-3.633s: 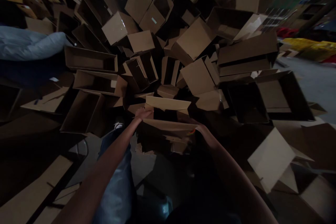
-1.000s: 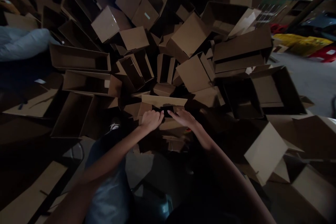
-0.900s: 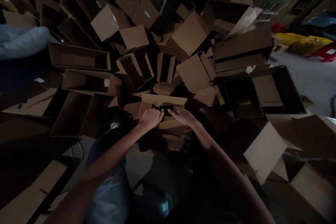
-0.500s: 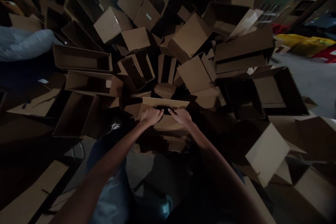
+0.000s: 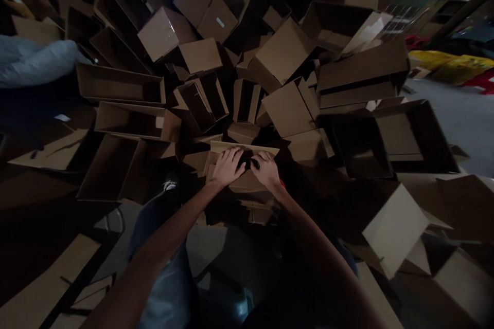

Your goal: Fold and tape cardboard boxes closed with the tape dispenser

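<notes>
A brown cardboard box (image 5: 250,181) stands low in front of me, between my legs, its far flap (image 5: 250,147) raised. My left hand (image 5: 228,166) lies on the left part of the box, fingers stretched toward the flap and thumb apart. On the right part rests my right hand (image 5: 266,168), its fingers bent a little and spread, thumb pointing inward. Between the two thumbs is a dark gap; whether something small lies in it I cannot make out. A bit of red shows beside my right wrist.
Many open cardboard boxes lie heaped ahead and on both sides, such as a long box (image 5: 121,84) at left and a wide box (image 5: 417,136) at right. A bluish stool (image 5: 227,295) is below me. Grey wrapped material (image 5: 38,61) lies far left, yellow sacking (image 5: 451,64) far right.
Both hands have gone from curled, with thumbs pointing at each other, to fingers laid out forward over the box. The box has stayed in place.
</notes>
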Demonstrator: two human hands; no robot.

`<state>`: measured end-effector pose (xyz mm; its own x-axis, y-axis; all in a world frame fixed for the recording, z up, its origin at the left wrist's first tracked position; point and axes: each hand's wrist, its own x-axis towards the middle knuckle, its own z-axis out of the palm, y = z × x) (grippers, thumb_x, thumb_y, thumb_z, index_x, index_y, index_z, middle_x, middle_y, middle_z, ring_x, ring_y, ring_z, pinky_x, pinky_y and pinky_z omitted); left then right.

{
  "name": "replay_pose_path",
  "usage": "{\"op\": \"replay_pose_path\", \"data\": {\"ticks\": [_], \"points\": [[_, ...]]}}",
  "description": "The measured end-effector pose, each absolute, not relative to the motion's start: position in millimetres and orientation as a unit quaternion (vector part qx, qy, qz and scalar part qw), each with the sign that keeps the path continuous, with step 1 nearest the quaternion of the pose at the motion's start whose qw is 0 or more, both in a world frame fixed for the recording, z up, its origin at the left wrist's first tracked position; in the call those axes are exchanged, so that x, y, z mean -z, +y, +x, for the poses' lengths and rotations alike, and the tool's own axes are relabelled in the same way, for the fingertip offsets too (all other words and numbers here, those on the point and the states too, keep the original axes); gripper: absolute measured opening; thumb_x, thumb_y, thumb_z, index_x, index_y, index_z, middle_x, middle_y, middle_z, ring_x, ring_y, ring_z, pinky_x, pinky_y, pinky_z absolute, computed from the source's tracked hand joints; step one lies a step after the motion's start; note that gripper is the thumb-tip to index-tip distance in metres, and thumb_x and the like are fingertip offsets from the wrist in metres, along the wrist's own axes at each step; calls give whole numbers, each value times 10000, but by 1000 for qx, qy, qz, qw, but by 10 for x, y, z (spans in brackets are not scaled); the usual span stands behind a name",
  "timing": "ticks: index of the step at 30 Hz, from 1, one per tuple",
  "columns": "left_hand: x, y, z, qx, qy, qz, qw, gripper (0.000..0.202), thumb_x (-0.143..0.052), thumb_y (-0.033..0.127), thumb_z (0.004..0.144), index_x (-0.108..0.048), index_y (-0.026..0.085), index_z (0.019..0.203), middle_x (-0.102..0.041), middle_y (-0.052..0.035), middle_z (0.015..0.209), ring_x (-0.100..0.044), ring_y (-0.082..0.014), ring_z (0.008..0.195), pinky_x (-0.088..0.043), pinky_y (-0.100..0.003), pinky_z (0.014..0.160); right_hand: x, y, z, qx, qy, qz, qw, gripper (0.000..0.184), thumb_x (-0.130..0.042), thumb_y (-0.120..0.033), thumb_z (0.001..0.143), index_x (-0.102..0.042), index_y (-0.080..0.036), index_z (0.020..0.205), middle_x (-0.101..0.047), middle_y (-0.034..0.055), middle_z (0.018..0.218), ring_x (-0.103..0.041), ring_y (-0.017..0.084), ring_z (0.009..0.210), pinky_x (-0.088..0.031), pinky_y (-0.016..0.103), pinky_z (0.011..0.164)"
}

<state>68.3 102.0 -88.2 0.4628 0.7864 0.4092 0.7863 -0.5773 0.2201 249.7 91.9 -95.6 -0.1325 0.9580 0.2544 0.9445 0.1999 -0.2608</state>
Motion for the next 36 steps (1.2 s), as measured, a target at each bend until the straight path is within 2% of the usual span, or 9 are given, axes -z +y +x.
{"op": "replay_pose_path", "data": {"ticks": [6, 11, 16, 19, 22, 26, 28, 32, 36], "points": [[912, 1014, 651, -273, 476, 835, -37, 702, -411, 438, 978, -257, 76, 1560, -285, -169, 1626, -183, -291, 1530, -93, -509, 1239, 975, 823, 2460, 54, -717, -650, 247, 635, -354, -469, 989, -373, -99, 1504, -380, 211, 1542, -311, 321, 1416, -214, 491, 1141], [924, 1020, 664, -257, 489, 833, -31, 700, -414, 436, 975, -258, 91, 1563, -331, -165, 1607, -216, -294, 1521, -39, -544, 1238, 978, 797, 2444, 64, -735, -631, 239, 597, -305, -400, 1006, -347, -107, 1525, -414, 177, 1542, -282, 261, 1462, -117, 478, 1182], [882, 1037, 667, -255, 507, 823, -21, 641, -437, 410, 970, -341, 116, 1531, -403, -169, 1567, -281, -301, 1496, -15, -577, 1230, 902, 803, 2381, 74, -748, -629, 200, 643, -269, -413, 1012, -306, -47, 1539, -360, 208, 1570, -232, 294, 1488, -101, 500, 1199], [888, 1069, 658, -260, 510, 820, -14, 603, -427, 400, 975, -381, 124, 1508, -439, -172, 1542, -318, -301, 1476, -8, -590, 1225, 792, 795, 2387, 45, -759, -631, 153, 770, -326, -501, 984, -221, 7, 1554, -289, 257, 1590, -159, 346, 1509, -90, 579, 1194], [913, 1077, 658, -269, 508, 818, -13, 596, -417, 410, 978, -390, 122, 1499, -454, -172, 1528, -328, -301, 1468, 4, -596, 1222, 672, 753, 2475, -4, -783, -615, 88, 938, -456, -588, 913, -110, -35, 1587, -192, 266, 1623, -77, 375, 1527, -52, 697, 1151], [911, 1036, 669, -266, 511, 817, -18, 574, -413, 407, 978, -406, 134, 1483, -466, -173, 1517, -342, -302, 1458, 70, -608, 1211, 592, 673, 2567, -64, -804, -591, 6, 1364, -723, -688, 663, 103, -129, 1594, 60, 234, 1656, 94, 403, 1524, -71, 766, 1095], [894, 1016, 671, -264, 511, 818, -17, 557, -414, 401, 978, -426, 130, 1465, -483, -180, 1500, -361, -304, 1444, 79, -612, 1208, 598, 646, 2543, -55, -800, -597, -20, 1497, -807, -681, 548, 108, -119, 1591, 130, 260, 1637, 133, 440, 1509, -49, 797, 1064], [871, 1012, 668, -268, 510, 817, -20, 534, -425, 385, 972, -459, 102, 1424, -520, -192, 1455, -397, -311, 1415, 48, -618, 1212, 644, 621, 2452, 5, -799, -601, -12, 1516, -838, -677, 503, 30, -90, 1599, 29, 334, 1622, 54, 488, 1503, -10, 783, 1072], [879, 1032, 667, -271, 513, 814, -32, 495, -442, 380, 964, -497, 123, 1383, -558, -172, 1407, -439, -311, 1379, -13, -600, 1227, 650, 592, 2440, 50, -806, -590, 11, 1468, -812, -701, 537, 2, -103, 1603, -153, 338, 1607, -89, 489, 1496, -5, 749, 1104]]}}
